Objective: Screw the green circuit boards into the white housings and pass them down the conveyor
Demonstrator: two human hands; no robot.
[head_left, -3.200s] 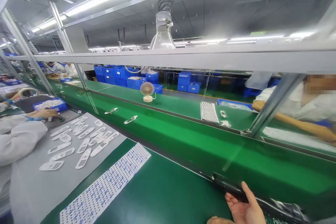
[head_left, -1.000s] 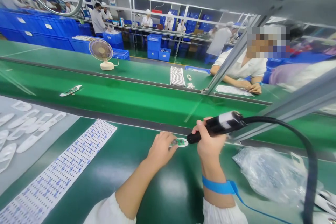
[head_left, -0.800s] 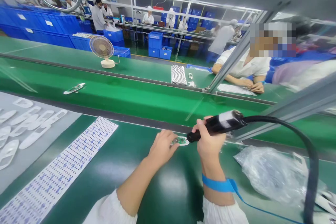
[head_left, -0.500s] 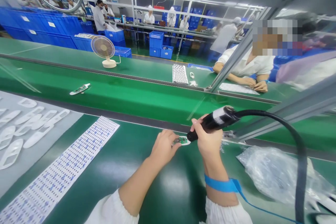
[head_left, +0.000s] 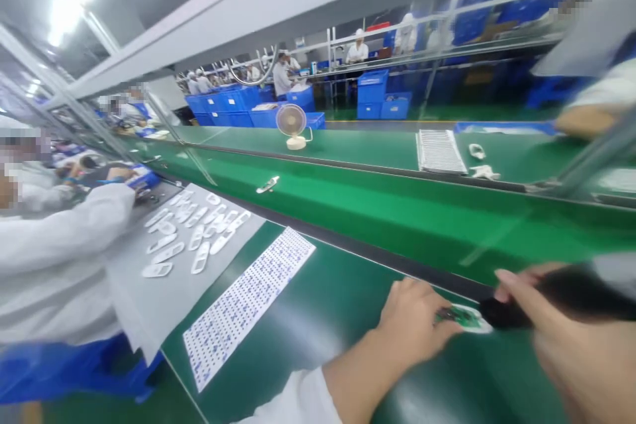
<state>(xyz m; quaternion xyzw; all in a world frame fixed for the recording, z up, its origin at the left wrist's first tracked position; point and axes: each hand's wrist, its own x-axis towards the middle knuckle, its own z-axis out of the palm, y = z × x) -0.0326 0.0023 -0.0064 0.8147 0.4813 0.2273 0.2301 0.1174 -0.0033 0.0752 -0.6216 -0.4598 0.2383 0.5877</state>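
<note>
Circuit board (head_left: 464, 317), small green one sitting in a white oval shell, lies flat on the dark green bench top (head_left: 322, 291) right between the two hands. Left hand (head_left: 415, 321) is curled over, fingertips pinning the near-left end of the circuit board down. Right hand (head_left: 576, 351) is pretty blurry, but it's wrapped around a black tool (head_left: 561, 295) with the thumb on top. The tool's dark tip sits right at the board's right end; can't tell if it actually touches.

Left of the left hand, well apart, there's a long white sticker sheet (head_left: 248, 301) with rows of tiny blue marks, lying at an angle. Further left is a grey mat (head_left: 149, 291) with a bunch of white plastic shells (head_left: 199, 238) spread on it, and a co-worker's white sleeve (head_left: 54, 245) beside that.

Beyond both hands runs a bright green conveyor belt (head_left: 397, 212) carrying one lone part (head_left: 268, 184). On the far side of the belt: a little desk fan (head_left: 293, 124), a white ribbed sheet (head_left: 440, 151), and blue crates (head_left: 377, 89) behind.
</note>
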